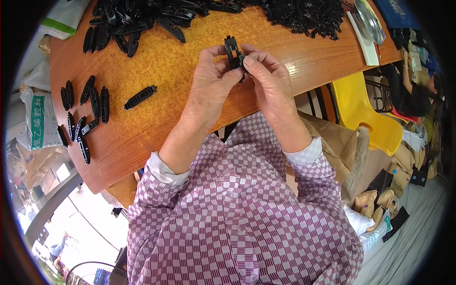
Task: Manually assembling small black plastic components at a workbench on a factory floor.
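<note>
Above the near edge of the table, both hands meet at a long, narrow black plastic part [231,48] that stands roughly upright. My left hand [207,88] is closed on it, thumb and fingers gripping its lower left side. From the right, my right hand [271,84] pinches the same part, thumb pressed at its lower end. Whether a separate small clip sits under that thumb, I cannot tell. A similar black part [140,97] lies alone on the tabletop, left of my left hand.
The wooden table [190,64] carries a heap of long black parts [137,19] and a pile of small black pieces [304,16] at the back. Several black parts [95,102] lie at the left. A metal dish [368,21] is far right. A yellow chair [363,104] stands beside the table.
</note>
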A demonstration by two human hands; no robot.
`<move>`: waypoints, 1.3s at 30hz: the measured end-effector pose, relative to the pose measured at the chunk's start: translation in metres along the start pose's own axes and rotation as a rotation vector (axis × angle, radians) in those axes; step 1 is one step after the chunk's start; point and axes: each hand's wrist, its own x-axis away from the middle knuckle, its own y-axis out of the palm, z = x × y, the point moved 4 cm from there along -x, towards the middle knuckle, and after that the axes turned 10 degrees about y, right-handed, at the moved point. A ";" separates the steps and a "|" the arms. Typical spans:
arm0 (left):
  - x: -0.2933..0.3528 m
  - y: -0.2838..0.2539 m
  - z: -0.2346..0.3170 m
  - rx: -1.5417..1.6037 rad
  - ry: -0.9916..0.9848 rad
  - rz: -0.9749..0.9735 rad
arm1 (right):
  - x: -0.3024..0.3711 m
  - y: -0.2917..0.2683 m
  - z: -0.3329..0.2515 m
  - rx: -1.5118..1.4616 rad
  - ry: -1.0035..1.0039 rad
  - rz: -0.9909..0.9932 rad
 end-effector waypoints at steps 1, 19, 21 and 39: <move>0.000 0.001 -0.001 -0.001 -0.004 0.002 | -0.001 0.000 0.001 -0.002 0.004 0.001; -0.008 0.017 -0.011 -0.247 0.315 0.087 | -0.011 0.012 0.005 -0.058 -0.154 0.135; -0.010 0.012 -0.012 -0.251 0.234 0.050 | -0.013 0.009 -0.002 0.133 -0.175 0.053; -0.003 0.003 0.016 -0.436 0.140 -0.224 | -0.015 -0.012 -0.039 0.587 0.022 -0.230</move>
